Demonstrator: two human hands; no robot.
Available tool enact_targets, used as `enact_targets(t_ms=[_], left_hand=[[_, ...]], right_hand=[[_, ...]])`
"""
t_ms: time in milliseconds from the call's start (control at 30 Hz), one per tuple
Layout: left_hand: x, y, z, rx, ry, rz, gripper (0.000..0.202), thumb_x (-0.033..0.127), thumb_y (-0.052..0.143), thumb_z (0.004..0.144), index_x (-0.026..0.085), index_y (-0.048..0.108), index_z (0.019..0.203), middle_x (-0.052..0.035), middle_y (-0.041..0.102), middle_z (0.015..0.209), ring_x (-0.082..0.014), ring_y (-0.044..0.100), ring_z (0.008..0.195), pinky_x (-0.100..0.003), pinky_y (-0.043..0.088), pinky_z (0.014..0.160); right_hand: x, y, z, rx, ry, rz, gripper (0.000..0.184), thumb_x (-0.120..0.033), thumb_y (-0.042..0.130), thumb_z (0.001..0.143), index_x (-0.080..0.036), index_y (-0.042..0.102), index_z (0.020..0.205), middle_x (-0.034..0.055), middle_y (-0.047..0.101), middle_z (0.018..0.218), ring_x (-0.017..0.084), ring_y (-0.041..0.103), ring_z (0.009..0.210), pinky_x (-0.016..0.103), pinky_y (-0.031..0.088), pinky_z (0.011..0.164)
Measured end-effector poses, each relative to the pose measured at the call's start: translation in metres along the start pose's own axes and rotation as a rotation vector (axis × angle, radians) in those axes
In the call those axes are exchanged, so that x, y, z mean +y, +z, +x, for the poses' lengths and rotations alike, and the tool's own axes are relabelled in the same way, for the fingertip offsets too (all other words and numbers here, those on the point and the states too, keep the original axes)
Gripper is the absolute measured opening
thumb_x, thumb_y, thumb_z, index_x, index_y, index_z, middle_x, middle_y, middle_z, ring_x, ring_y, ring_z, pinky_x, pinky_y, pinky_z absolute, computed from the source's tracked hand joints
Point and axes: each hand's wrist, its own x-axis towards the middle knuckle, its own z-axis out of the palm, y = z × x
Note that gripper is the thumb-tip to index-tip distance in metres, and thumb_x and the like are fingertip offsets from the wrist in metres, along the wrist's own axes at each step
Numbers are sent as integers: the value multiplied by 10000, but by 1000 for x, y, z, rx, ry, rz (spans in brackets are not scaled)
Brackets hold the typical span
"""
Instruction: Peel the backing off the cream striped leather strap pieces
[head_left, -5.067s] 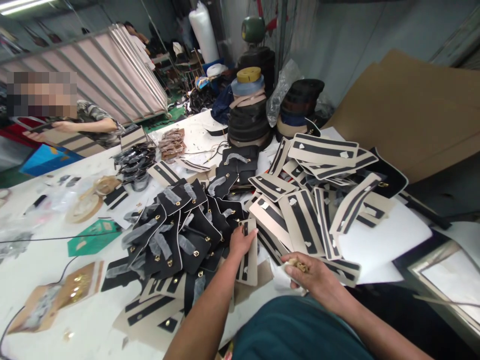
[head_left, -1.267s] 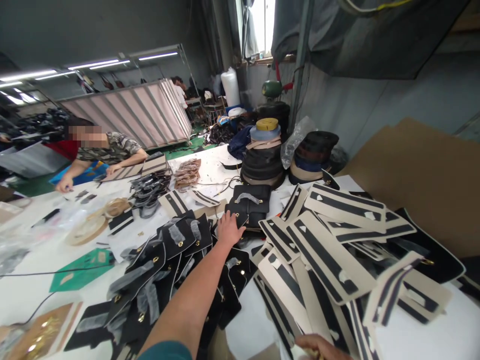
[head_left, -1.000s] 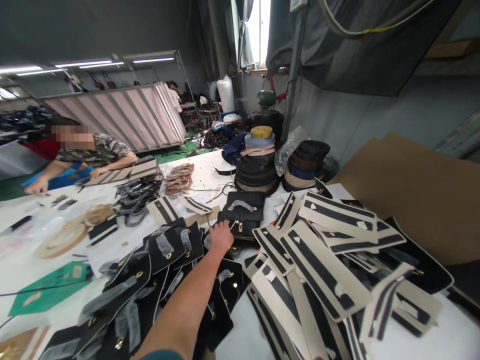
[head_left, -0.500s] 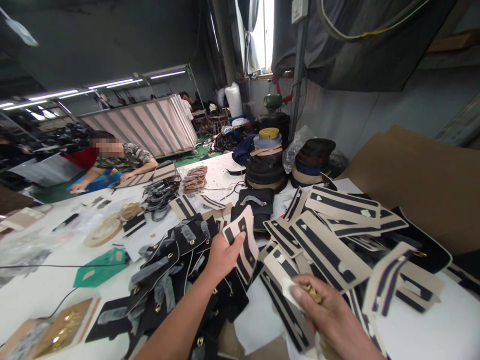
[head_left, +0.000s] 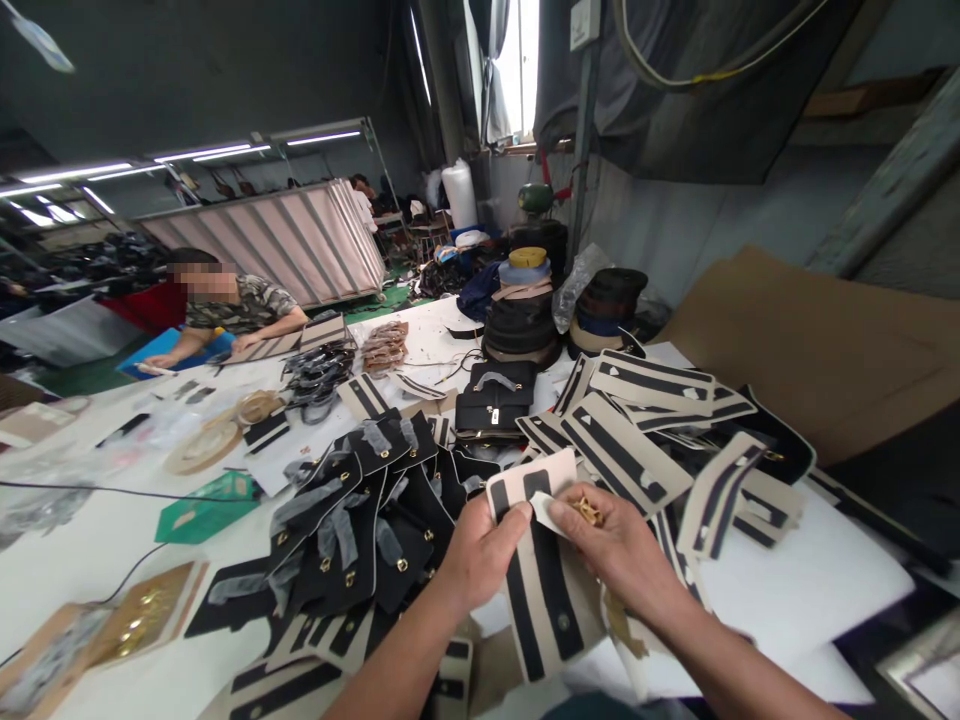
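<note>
My left hand grips the left edge of a beige flap piece with black stripes, held low in front of me. My right hand meets it at the top, its fingers pinched on small gold metal fittings and a bit of white paper. Left of my hands lies a spread of black flap pieces with gold studs. To the right is a heap of more beige striped pieces.
On the white table lie a green card, a cable, a bag of gold parts, small black bags and stacked tape rolls. Another person works at the far left. Brown cardboard leans at the right.
My left hand reached to the far black pile, came back holding a beige striped piece, and lowered it towards me. My right hand rose into view and met it at the top.
</note>
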Motion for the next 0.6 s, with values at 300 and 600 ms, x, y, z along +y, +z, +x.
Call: enact_targets(t_ms=[300, 600], left_hand=[[0, 25, -7, 167, 8, 87, 269, 383, 671, 906, 147, 778, 979, -60, 795, 954, -235, 721, 883, -290, 557, 813], [-97, 17, 14, 411, -196, 320, 245, 367, 646, 842, 147, 732, 780, -63, 763, 772, -270, 718, 785, -309, 527, 709]], right_hand=[[2, -2, -13, 42, -98, -179, 424, -544, 544, 990, -203, 580, 740, -29, 532, 697, 144, 504, 670, 241, 399, 626], [39, 30, -45, -379, -398, -557, 180, -288, 612, 926, -226, 612, 757, -8, 672, 742, 154, 607, 665, 248, 364, 619]])
